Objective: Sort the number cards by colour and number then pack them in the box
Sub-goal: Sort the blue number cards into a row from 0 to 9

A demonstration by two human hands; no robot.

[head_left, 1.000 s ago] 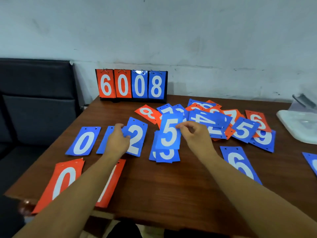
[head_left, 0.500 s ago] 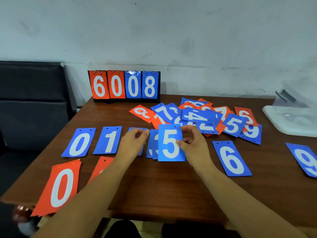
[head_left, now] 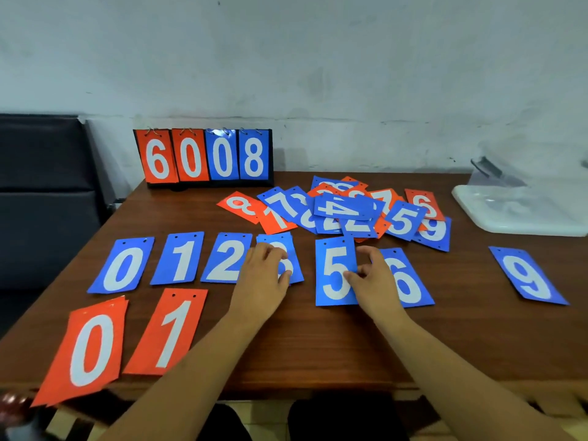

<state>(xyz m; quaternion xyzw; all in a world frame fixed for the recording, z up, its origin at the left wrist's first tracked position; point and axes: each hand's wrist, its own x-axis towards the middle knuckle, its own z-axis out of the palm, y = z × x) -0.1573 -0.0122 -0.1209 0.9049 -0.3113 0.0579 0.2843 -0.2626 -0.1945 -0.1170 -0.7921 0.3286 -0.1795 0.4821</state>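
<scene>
**Blue 5 goes into the row**

Thumb and forefinger of the right hand (head_left: 375, 278) pinch the right edge of the blue 5 card (head_left: 334, 272), which lies on the table just left of the blue 6 (head_left: 409, 281). The left hand (head_left: 262, 278) lies over the blue 3 pile (head_left: 292, 262) with its fingers bent. Whether it nips an edge or only presses cannot be told.

To do this step well, the person should probably square the 5 with its neighbours and keep it off the 6. The gap beside the 3 should stay wide enough for the blue 4 (head_left: 346, 209), which lies on top of the unsorted heap (head_left: 404, 221).

Outward, blue 0 (head_left: 122, 265), blue 1 (head_left: 178, 259) and blue 2 (head_left: 224, 259) run to the left. A blue 9 (head_left: 528, 275) sits well apart at the right, and red 0 (head_left: 89, 348) and red 1 (head_left: 168, 332) lie nearer the person.

The wooden table (head_left: 318, 345) also bears a scoreboard stand (head_left: 206, 157) and a clear plastic box (head_left: 521, 214). A dark sofa (head_left: 41, 202) stands at the left, and a pale wall (head_left: 318, 74) rises behind.
</scene>
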